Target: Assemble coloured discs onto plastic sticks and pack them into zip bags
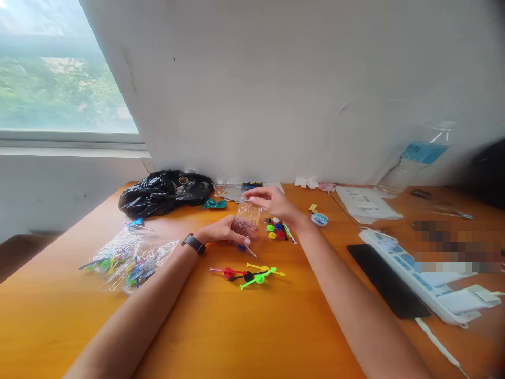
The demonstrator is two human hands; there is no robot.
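A clear plastic bag (249, 215) stands between my hands over the middle of the table. My left hand (224, 230), with a black band on the wrist, is closed round its lower left side. Fingers of my right hand (272, 202) are pinched at the bag's top edge. Just below my left fingertips lies a small blue and white pointed piece (246, 249). Small coloured discs (272, 236) and thin sticks (291, 234) sit right of the bag. Nearer me lie several joined plastic arrow spinners (248, 275) in red, black, yellow and green.
Clear bags of coloured plastic parts (134, 258) lie at left, with a black plastic bag (165, 192) behind them. On the right are a black phone (389, 279), a white power strip (410, 276), a white packet (366, 204) and a leaning water bottle (410, 163) by the wall.
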